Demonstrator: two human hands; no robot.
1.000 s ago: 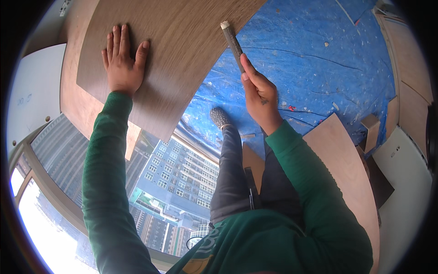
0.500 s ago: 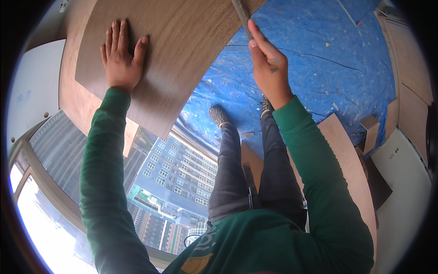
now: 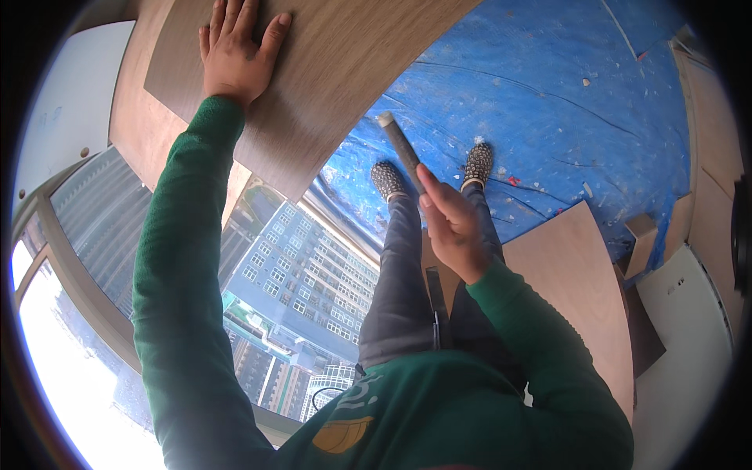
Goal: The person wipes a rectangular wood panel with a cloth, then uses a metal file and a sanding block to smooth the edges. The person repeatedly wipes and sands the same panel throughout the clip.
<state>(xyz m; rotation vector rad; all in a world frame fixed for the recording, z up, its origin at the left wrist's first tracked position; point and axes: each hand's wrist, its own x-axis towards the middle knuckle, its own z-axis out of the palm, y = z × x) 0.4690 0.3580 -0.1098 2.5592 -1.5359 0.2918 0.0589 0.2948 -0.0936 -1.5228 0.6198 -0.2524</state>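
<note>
My left hand (image 3: 243, 59) lies flat, fingers apart, on a brown wood-grain board (image 3: 329, 94) that rests over a paler board (image 3: 141, 117). In my right hand (image 3: 458, 235) is a narrow dark grey bar, which looks like a file (image 3: 402, 149). The fingers are closed round its near end, and its pale tip points up and left. The file is in the air in front of my legs, apart from the board's right edge. My palm hides the end I hold.
A blue sheet (image 3: 540, 102) with scattered scraps covers the floor under my shoes. A large light wood panel (image 3: 576, 282) lies to the right, with a small wooden piece (image 3: 642, 239) and a white panel (image 3: 681, 313) beyond it. A window (image 3: 294, 274) is at the left.
My right hand has drawn the file back toward me, away from the board's edge. The left hand appears farther up in the picture, still flat on the board.
</note>
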